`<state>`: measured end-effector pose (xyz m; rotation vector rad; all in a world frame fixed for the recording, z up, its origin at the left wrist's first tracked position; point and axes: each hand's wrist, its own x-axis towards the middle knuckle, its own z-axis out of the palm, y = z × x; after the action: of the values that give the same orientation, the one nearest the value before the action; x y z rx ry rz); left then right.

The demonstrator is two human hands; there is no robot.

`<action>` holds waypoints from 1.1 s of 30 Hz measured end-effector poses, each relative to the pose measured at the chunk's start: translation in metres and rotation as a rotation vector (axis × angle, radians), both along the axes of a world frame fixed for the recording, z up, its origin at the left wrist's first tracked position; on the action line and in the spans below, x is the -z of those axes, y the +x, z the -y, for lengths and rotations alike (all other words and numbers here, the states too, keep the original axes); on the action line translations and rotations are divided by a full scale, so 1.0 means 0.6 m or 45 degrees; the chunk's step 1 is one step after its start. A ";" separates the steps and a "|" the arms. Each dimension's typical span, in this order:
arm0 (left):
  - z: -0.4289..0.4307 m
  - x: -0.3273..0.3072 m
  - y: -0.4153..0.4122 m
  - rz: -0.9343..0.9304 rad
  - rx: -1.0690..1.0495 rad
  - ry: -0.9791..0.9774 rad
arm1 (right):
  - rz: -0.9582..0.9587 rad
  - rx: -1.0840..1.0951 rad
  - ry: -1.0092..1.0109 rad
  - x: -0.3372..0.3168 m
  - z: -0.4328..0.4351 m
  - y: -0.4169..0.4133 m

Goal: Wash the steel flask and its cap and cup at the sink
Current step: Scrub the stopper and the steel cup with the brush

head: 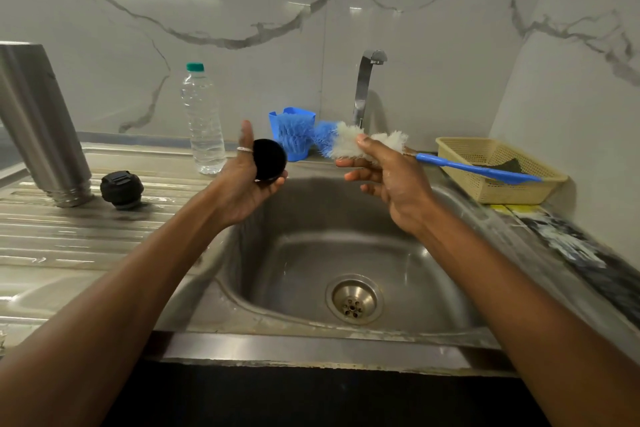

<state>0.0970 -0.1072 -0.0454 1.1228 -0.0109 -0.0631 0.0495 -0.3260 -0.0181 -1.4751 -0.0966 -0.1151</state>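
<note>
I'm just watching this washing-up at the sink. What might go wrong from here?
1. The left hand cradles the black cup with its thumb raised, above the sink; it might slip and drop in.
2. The right hand grips the brush by its bristles, so the long handle sticking out toward the basket could knock it.
3. The steel flask stands mouth-down on the ridged drainboard; a nudge from the left arm may topple it.

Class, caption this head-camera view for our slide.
Over the sink, the left hand holds the cup, the right hand the brush.
</note>
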 end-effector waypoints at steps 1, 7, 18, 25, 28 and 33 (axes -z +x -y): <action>0.000 0.000 -0.002 0.033 0.019 0.027 | 0.000 -0.001 0.023 -0.001 0.002 0.001; 0.006 0.006 -0.013 0.059 -0.081 0.280 | 0.002 -0.045 0.016 -0.006 0.003 0.000; 0.001 0.017 -0.008 0.401 -0.515 1.136 | 0.077 -0.113 -0.105 -0.011 -0.004 -0.010; 0.005 0.014 -0.010 0.431 -0.612 1.149 | 0.077 -0.103 -0.085 -0.012 -0.001 -0.010; 0.001 0.013 -0.009 0.377 -0.564 1.094 | 0.089 -0.104 -0.083 -0.015 -0.001 -0.010; 0.007 0.011 -0.017 0.324 -0.455 1.039 | 0.078 -0.102 -0.092 -0.008 -0.010 -0.008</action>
<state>0.0869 -0.1116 -0.0520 1.9242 -0.0119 0.4316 0.0445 -0.3202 -0.0133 -1.5378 -0.2114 -0.0927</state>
